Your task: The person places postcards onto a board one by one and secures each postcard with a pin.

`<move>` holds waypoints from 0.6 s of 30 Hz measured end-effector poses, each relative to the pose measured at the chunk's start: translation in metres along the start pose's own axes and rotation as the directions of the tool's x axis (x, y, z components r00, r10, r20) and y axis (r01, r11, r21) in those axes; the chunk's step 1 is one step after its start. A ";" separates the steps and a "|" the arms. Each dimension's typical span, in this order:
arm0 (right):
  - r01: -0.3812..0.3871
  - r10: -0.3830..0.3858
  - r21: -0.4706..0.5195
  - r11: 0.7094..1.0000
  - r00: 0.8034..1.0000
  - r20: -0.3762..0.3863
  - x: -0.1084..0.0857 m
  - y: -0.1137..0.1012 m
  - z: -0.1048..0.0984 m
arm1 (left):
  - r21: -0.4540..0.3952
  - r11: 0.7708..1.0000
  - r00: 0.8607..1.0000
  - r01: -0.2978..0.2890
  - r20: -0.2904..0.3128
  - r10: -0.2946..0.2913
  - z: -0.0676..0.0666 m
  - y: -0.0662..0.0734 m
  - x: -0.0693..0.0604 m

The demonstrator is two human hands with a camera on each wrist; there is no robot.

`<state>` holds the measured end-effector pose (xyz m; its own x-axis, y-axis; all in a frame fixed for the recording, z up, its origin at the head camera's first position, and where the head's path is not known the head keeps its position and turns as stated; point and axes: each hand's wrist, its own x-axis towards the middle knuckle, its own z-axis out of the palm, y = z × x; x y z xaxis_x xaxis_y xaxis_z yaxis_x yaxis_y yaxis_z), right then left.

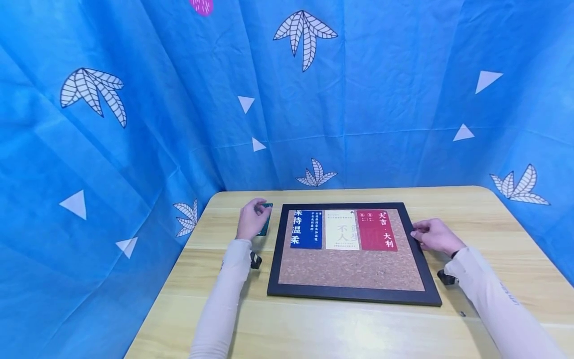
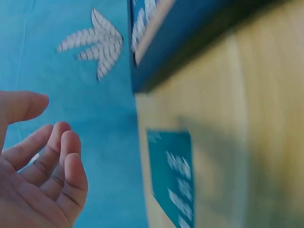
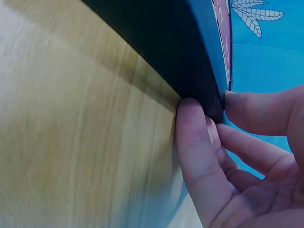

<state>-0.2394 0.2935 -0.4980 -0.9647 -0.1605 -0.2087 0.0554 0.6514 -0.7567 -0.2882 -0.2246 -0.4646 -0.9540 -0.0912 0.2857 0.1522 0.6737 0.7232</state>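
Observation:
A black-framed cork board [image 1: 350, 269] lies on the table with a blue card [image 1: 306, 229], a cream card [image 1: 342, 230] and a red card [image 1: 375, 230] side by side along its upper part. At the board's right edge, my right hand [image 1: 434, 236] pinches the black frame [image 3: 190, 61], thumb on its face and fingers along its outer side. My left hand [image 1: 252, 219] is above the table left of the board, its fingers loosely bent and holding nothing. Below and beside it, a green card [image 2: 173, 175] with white characters lies on the table, partly hidden in the head view.
The light wooden table [image 1: 314, 329] has rounded back corners. A blue curtain [image 1: 287, 99] with leaf and triangle prints hangs behind it and along both sides. A tiny dark bit [image 1: 463, 314] lies near the right forearm.

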 end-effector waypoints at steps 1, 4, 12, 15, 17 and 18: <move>0.001 -0.001 -0.003 1.000 1.000 -0.002 0.000 0.000 0.000 | -0.007 1.000 1.000 0.022 -0.009 -0.022 -0.004 -0.006 0.000; 0.001 -0.001 0.000 1.000 1.000 -0.006 0.000 0.000 -0.002 | 0.003 0.995 0.994 0.101 -0.033 -0.101 -0.012 -0.024 0.000; -0.004 0.004 -0.001 1.000 1.000 -0.003 -0.001 -0.001 -0.002 | 0.128 0.937 0.945 0.326 -0.010 -0.327 -0.023 -0.056 -0.006; -0.006 0.006 0.000 1.000 1.000 -0.001 -0.001 0.000 -0.002 | 0.233 0.906 0.928 0.353 0.031 -0.370 -0.024 -0.062 -0.008; -0.009 0.009 0.004 1.000 1.000 0.000 -0.002 0.000 -0.001 | 0.291 0.883 0.916 0.368 0.048 -0.397 -0.023 -0.064 -0.009; -0.009 0.009 0.005 1.000 1.000 0.001 -0.002 0.000 -0.001 | 0.317 0.872 0.912 0.372 0.051 -0.407 -0.023 -0.064 -0.009</move>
<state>-0.2380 0.2949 -0.4973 -0.9639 -0.1555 -0.2159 0.0651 0.6488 -0.7581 -0.2830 -0.2832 -0.4990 -0.9452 -0.3198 -0.0662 -0.3038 0.7865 0.5377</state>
